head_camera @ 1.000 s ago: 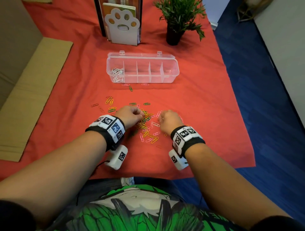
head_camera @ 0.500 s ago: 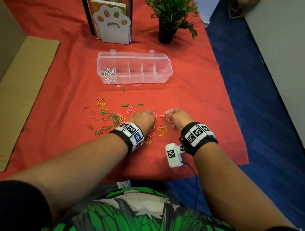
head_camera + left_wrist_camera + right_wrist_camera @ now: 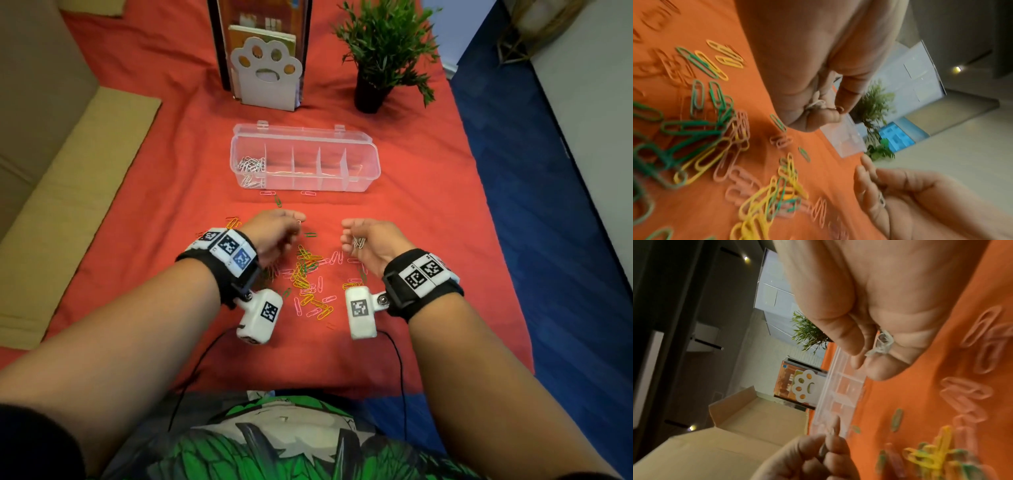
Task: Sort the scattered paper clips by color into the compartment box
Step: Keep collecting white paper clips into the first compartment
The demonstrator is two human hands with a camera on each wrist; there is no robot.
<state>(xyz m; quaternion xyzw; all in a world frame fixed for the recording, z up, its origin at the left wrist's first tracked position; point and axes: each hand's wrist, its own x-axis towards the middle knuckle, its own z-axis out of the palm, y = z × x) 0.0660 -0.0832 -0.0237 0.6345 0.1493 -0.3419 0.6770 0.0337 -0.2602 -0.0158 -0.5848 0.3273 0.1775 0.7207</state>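
A clear compartment box lies open on the red cloth, with white paper clips in its leftmost compartment. Green, yellow and pink clips lie scattered in front of it. My left hand hovers above the pile's far left, fingers curled round a few white clips. My right hand is level with it on the right, palm turned inward, gripping a small bunch of white clips. Both hands are clear of the cloth, short of the box.
A paw-shaped bookend with books and a potted plant stand behind the box. Flat cardboard lies along the left. The cloth ends at the right over blue floor. A few stray clips lie just before the box.
Both hands have risen off the pile, where they were knuckles-up, and turned their palms inward with white clips in them. The hands have moved a little apart and toward the box.
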